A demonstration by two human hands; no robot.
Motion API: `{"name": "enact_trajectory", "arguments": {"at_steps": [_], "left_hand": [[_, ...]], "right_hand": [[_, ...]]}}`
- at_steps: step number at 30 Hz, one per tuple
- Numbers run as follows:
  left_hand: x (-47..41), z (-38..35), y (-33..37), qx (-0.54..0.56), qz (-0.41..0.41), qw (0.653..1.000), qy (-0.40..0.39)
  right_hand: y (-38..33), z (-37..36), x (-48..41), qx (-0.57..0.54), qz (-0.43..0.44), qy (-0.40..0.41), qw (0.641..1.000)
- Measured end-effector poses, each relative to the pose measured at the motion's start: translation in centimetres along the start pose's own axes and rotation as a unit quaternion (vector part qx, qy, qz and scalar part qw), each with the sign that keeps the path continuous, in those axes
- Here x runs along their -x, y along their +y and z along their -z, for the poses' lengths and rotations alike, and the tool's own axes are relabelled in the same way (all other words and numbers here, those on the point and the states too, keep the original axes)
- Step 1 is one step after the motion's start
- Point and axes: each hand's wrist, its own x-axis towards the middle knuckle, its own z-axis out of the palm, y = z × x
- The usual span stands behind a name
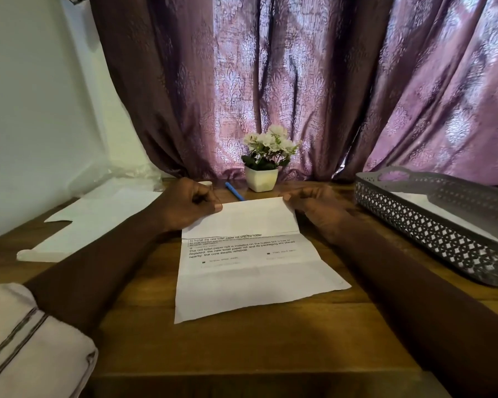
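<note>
A white printed sheet of paper (pixel 250 271) lies in the middle of the wooden table (pixel 242 346). Its far part is folded over toward me, so the blank back faces up above the printed lines. My left hand (pixel 189 206) pinches the left corner of that folded flap, thumb on top. At the flap's right corner my right hand (pixel 314 206) pinches the paper edge with curled fingers. Both forearms stretch over the table on either side of the sheet.
A blue pen (pixel 234 191) lies behind the sheet beside a white pot of white flowers (pixel 263 168). A grey lattice basket (pixel 431 222) stands at the right. More white paper (pixel 98 219) lies at the left. Purple curtains (pixel 270 81) hang behind the table.
</note>
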Motion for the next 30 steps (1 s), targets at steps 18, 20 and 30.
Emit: {"name": "enact_trajectory", "arguments": {"at_steps": [18, 20, 30], "left_hand": [[0.9, 0.4, 4.3, -0.256, -0.256, 0.923, 0.13], [1.2, -0.2, 4.4, -0.227, -0.209, 0.95, 0.038], [1.2, -3.0, 4.6, -0.158, -0.095, 0.982, 0.052]], "right_hand": [[-2.1, -0.1, 1.6, -0.046, -0.042, 0.054, 0.997], [-1.9, 0.6, 1.8, 0.034, -0.026, 0.01, 0.999], [0.1, -0.5, 0.6, 0.099, 0.048, -0.036, 0.993]]}}
